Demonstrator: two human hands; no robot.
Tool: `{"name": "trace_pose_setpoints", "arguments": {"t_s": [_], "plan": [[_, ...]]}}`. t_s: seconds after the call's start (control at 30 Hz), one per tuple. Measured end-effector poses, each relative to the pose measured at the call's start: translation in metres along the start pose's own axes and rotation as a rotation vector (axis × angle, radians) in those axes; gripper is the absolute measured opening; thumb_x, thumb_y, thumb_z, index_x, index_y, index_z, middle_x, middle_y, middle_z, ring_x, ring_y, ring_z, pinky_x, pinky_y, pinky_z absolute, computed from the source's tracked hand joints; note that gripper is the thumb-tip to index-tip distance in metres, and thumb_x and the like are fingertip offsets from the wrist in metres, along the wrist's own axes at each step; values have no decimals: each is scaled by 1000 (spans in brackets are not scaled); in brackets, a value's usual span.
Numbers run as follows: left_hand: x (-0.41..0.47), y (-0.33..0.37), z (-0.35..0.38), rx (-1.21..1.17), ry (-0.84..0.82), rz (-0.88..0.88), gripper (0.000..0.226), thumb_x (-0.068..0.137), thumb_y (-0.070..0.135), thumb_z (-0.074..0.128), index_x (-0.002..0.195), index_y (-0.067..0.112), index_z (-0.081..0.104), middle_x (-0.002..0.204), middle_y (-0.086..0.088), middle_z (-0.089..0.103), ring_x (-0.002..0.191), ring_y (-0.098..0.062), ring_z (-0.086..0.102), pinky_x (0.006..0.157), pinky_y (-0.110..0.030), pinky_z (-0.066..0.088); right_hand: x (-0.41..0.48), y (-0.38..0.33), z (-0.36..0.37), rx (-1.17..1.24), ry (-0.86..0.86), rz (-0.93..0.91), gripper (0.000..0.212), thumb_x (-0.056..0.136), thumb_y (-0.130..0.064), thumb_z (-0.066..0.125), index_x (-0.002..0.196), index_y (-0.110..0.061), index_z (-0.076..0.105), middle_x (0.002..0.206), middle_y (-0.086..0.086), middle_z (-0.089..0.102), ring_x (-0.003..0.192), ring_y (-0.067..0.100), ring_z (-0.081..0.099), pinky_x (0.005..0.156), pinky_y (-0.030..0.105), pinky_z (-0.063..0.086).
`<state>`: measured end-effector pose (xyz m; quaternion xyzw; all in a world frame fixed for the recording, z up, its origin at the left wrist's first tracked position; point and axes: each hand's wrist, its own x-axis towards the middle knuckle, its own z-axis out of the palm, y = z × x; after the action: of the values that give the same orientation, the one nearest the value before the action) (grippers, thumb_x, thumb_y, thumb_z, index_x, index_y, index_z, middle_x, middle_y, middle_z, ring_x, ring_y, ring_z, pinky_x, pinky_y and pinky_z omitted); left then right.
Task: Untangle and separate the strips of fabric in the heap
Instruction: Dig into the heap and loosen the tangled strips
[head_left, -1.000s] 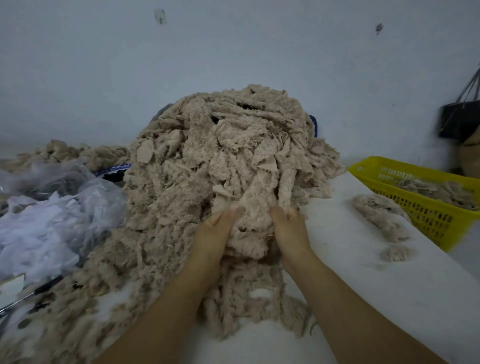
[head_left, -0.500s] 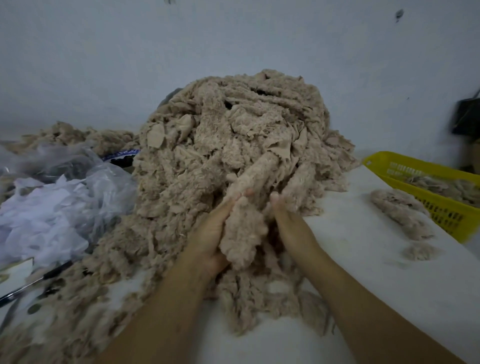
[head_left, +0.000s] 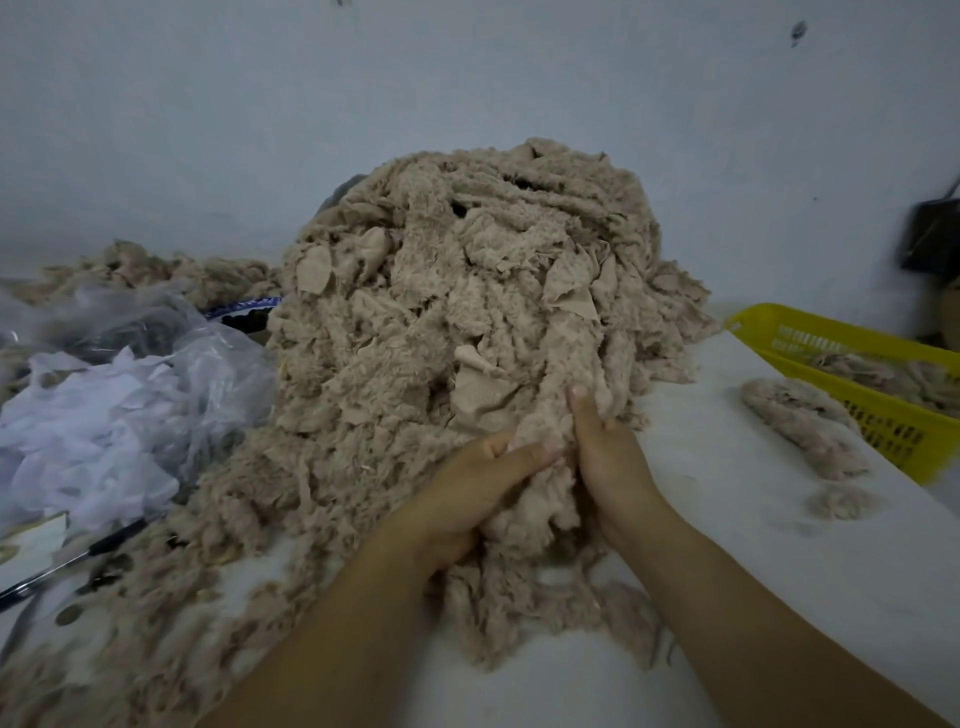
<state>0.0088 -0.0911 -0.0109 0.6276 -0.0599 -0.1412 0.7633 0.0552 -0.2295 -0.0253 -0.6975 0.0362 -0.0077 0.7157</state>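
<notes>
A tall heap of tangled beige fuzzy fabric strips rises against the wall on a white table. At its front foot, my left hand grips a fluffy bunch of strips, thumb laid across the top. My right hand holds the same bunch from the right side, fingers curled into the fabric and pointing up the heap. Loose strips spill toward the table's front edge under both wrists.
A yellow plastic basket with separated strips stands at the right. Two separated strips lie beside it. Clear plastic bags of white scraps sit at the left, scissors below them. A dark object hangs on the wall.
Both hands have slid slightly right and closer together on the bunch, drawing it down toward me. The view has shifted, so the heap sits more central.
</notes>
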Motion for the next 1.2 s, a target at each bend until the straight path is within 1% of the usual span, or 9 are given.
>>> {"name": "trace_pose_setpoints", "arguments": {"t_s": [0.1, 0.23, 0.37, 0.43, 0.5, 0.67, 0.83, 1.0, 1.2], "plan": [[-1, 2, -6, -106, -26, 6, 40, 75, 33, 79, 106, 7, 77, 106, -16, 75, 93, -23, 73, 79, -30, 59, 11, -1, -6, -81, 128, 55, 73, 95, -65, 37, 135, -7, 55, 135, 13, 58, 122, 33, 55, 107, 47, 43], [-1, 7, -15, -314, 49, 22, 47, 76, 33, 76, 110, 1, 74, 115, -22, 70, 98, -28, 72, 87, -38, 60, 20, 0, -19, -117, 224, 40, 45, 97, -63, 37, 80, -23, 52, 82, 1, 50, 75, 16, 49, 82, 34, 40], [1, 13, -27, -577, 21, 179, 39, 93, 38, 58, 107, 7, 77, 116, -16, 71, 108, -29, 70, 88, -41, 58, 22, 1, -22, -113, 326, 7, 59, 100, -56, 36, 120, -7, 64, 99, 12, 58, 90, 26, 55, 82, 35, 45], [-1, 17, -44, -718, 64, 314, 41, 98, 38, 49, 105, 11, 78, 110, -9, 74, 102, -22, 71, 87, -39, 59, 25, -2, -30, -77, 413, 14, 54, 102, -51, 35, 83, -9, 63, 77, 8, 56, 68, 24, 48, 64, 31, 39], [-2, 20, -56, -808, 152, 359, 43, 95, 41, 51, 121, 13, 71, 125, -9, 69, 116, -23, 65, 98, -43, 53, 27, -2, -38, -96, 447, 2, 51, 103, -50, 35, 76, -12, 55, 71, 5, 52, 61, 21, 45, 58, 32, 36], [6, 14, -45, -787, 209, 236, 40, 93, 38, 53, 97, 9, 81, 107, -13, 75, 94, -25, 74, 71, -38, 61, 17, 2, -16, -270, 316, -174, 38, 100, -43, 47, 107, -6, 48, 111, 12, 42, 88, 24, 44, 71, 32, 37], [3, 15, -42, -771, 138, 234, 43, 93, 36, 51, 114, 8, 75, 124, -16, 68, 112, -30, 68, 93, -47, 52, -9, -11, -9, -354, 334, -610, 54, 95, -52, 48, 136, -18, 48, 132, -7, 36, 127, 13, 37, 102, 30, 36], [3, 14, -36, -801, 115, 179, 55, 98, 43, 47, 131, 1, 62, 134, -23, 60, 123, -37, 60, 111, -50, 38, -26, -2, 19, -653, -364, -542, 39, 87, -68, 45, 97, -33, 59, 94, -21, 51, 88, -8, 51, 70, 17, 40], [7, 20, -41, -928, 224, 267, 44, 104, 30, 39, 133, 2, 57, 134, -20, 61, 127, -33, 57, 105, -51, 42, -13, -4, 7, -489, -203, -438, 34, 96, -25, 51, 68, -21, 32, 57, -12, 33, 47, 3, 30, 44, 17, 25]]}}
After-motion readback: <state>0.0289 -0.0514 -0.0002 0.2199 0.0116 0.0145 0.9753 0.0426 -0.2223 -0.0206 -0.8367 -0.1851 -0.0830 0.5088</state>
